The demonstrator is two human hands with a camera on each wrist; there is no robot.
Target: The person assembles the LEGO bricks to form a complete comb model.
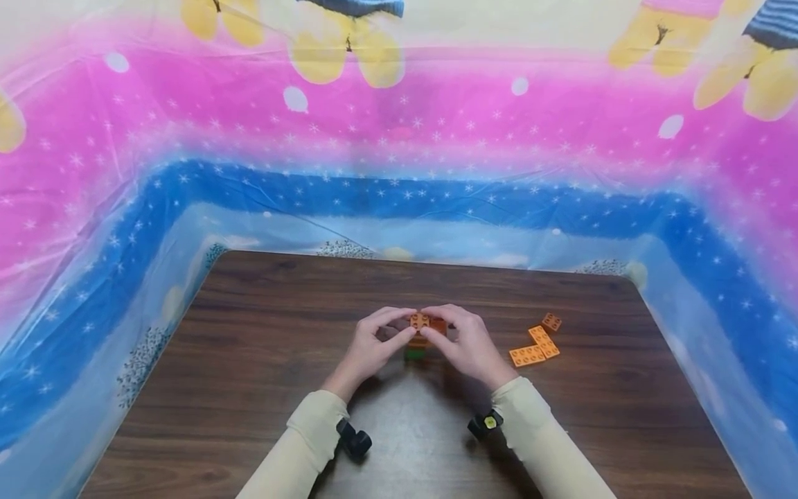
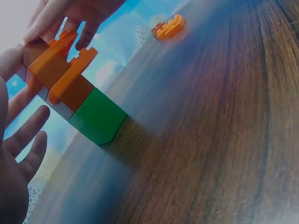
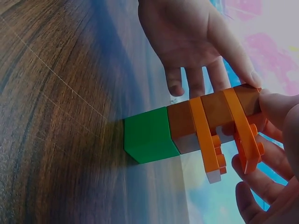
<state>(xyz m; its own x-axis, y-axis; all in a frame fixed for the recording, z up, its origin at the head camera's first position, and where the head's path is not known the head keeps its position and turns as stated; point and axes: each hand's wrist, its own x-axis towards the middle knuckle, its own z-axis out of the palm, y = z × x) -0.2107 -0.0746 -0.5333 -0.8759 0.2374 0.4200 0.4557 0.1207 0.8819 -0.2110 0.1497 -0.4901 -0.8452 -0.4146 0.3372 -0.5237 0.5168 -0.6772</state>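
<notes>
A small upright tower of toy building blocks stands on the table between both hands. At its foot is a green block (image 2: 98,116). Above it, brownish-orange blocks (image 3: 217,111) alternate with thin orange plates (image 3: 205,140) whose studded ends jut out to one side. Thumb and index finger of the left hand (image 1: 368,346) pinch the topmost brownish-orange block (image 1: 419,321), its other fingers spread beside the tower. From the other side the right hand (image 1: 469,344) grips that same top block with thumb and fingers, which partly hide the upper overhanging plate.
Right of the hands, two loose orange studded plates (image 1: 527,356) lie touching at an angle, with a small brownish-orange block (image 1: 551,321) just beyond them. The dark wooden table (image 1: 280,291) ends at a patterned cloth (image 1: 399,194) around its back and sides.
</notes>
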